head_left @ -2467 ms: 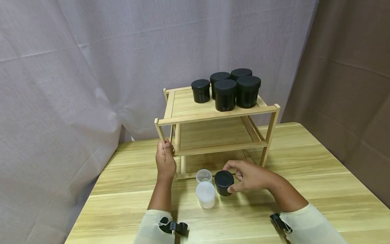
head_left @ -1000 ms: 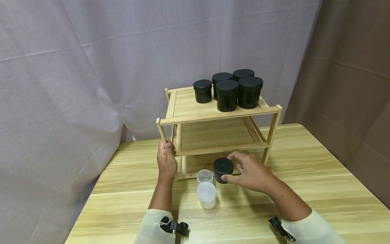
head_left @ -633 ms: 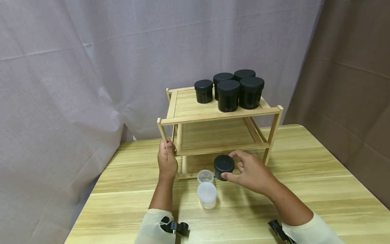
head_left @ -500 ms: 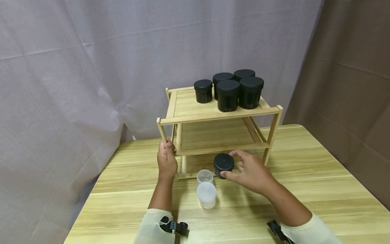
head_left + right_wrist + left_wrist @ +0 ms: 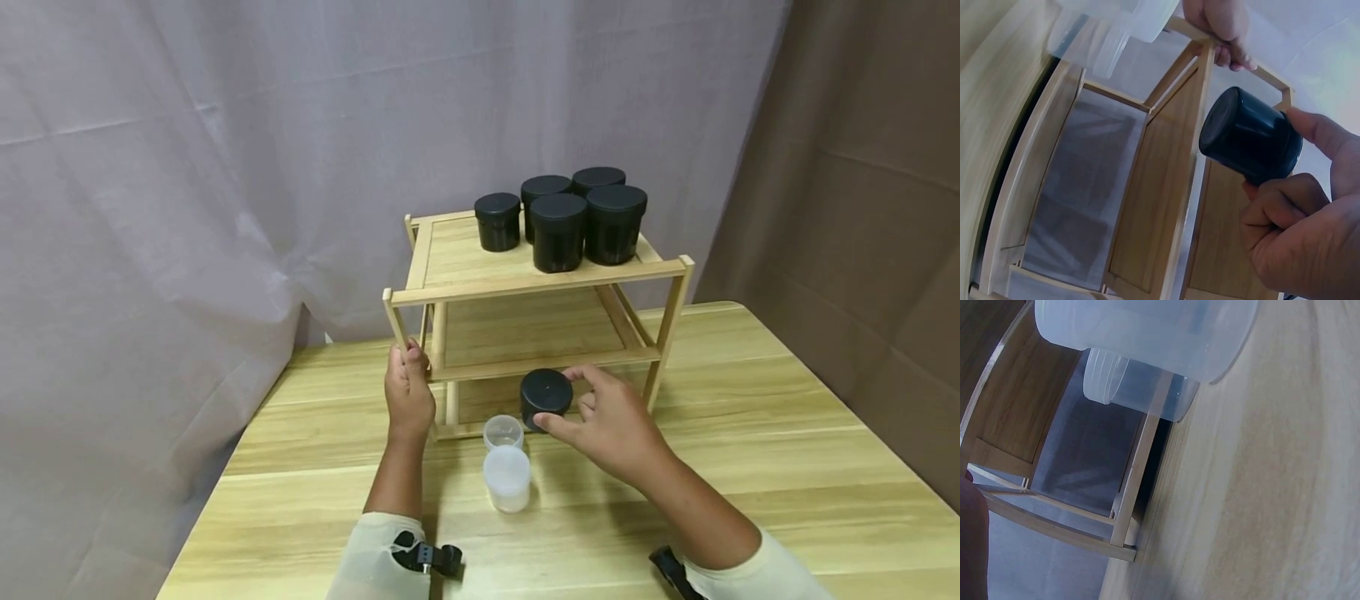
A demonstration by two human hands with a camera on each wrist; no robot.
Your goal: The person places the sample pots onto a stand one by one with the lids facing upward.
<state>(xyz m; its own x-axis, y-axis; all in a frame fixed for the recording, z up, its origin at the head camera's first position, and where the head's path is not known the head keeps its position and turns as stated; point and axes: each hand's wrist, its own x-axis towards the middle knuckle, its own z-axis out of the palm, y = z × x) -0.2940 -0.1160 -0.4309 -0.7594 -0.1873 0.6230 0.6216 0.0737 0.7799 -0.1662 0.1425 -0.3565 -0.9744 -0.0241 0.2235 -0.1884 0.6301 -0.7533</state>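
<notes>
My right hand [image 5: 611,425] pinches a black lidded jar [image 5: 546,395] between thumb and fingers. The right wrist view shows that jar [image 5: 1250,134] off the table, in front of the lower shelves. My left hand [image 5: 408,396] grips the front left post of the wooden shelf rack [image 5: 525,367]. Two translucent plastic jars stand on the table between my hands. The nearer one [image 5: 507,479] has a whitish top, and the farther one [image 5: 502,434] sits right at the rack's front bottom rail. In the left wrist view, only an edge of the left hand [image 5: 972,537] shows.
Several black lidded jars [image 5: 558,233] stand grouped on the rack's top shelf, mostly toward the right. A wood-grain table [image 5: 750,467] carries the rack. Grey cloth [image 5: 225,208] hangs behind, and a brown curtain [image 5: 847,250] hangs at the right.
My right hand has lifted the black jar from the table beside the translucent jars, raising it and moving it toward the rack. My left hand keeps its grip on the post.
</notes>
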